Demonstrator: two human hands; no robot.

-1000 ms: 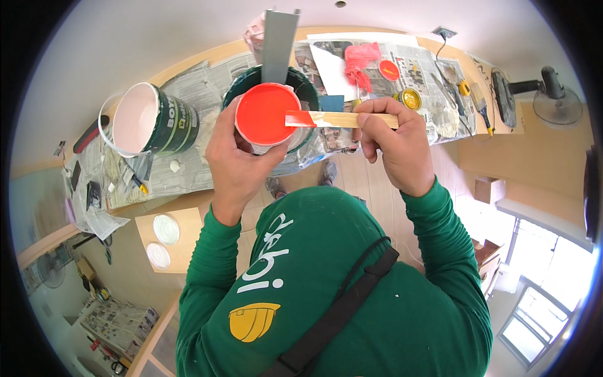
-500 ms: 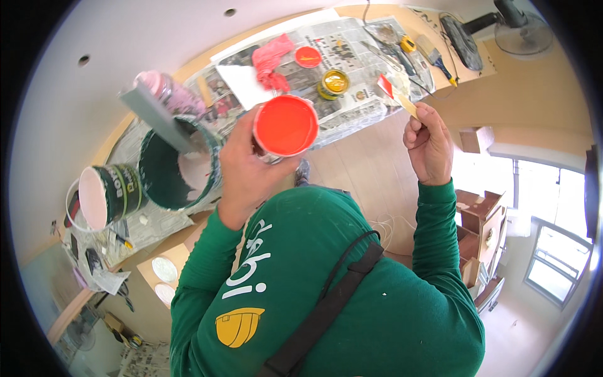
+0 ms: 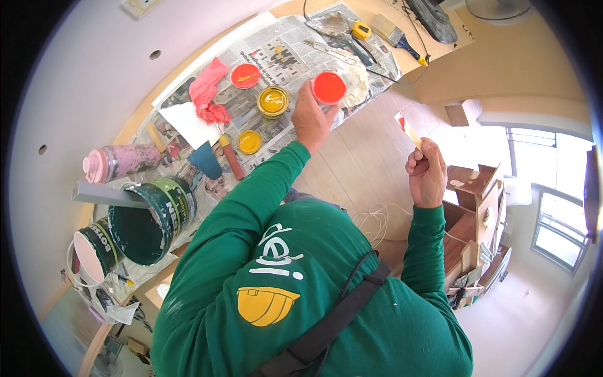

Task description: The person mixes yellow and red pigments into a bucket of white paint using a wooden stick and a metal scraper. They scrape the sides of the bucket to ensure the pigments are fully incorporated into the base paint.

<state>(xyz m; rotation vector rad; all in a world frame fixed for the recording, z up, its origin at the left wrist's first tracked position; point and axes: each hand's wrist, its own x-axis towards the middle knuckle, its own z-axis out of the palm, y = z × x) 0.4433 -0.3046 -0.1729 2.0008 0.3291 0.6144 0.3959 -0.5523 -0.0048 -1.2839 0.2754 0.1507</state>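
My left hand (image 3: 311, 119) is wrapped round a small can of red paint (image 3: 329, 88), over the newspaper near the table's edge. Whether the can rests on the paper cannot be told. To the right, clear of the table, my right hand (image 3: 428, 174) pinches a flat wooden stick (image 3: 411, 134) with red paint on its upper end. Left of the red can stands an open can of yellow paint (image 3: 274, 100). A red-smeared lid (image 3: 245, 76) and a yellow-smeared lid (image 3: 249, 142) lie close by on the newspaper.
Left on the table are a pink cloth (image 3: 206, 94), a blue scraper blade (image 3: 205, 161), a pink bottle (image 3: 125, 161), a large dark green bucket (image 3: 179, 204) and a smaller bucket (image 3: 103, 242). A tape measure (image 3: 361, 29) and paintbrush (image 3: 397, 36) lie far right. Wooden drawers (image 3: 480, 220) stand right.
My left hand has carried the red paint can away from my body and rightward, past the yellow can. My right hand still holds the stick. The view has shifted, moving table items left in the picture.
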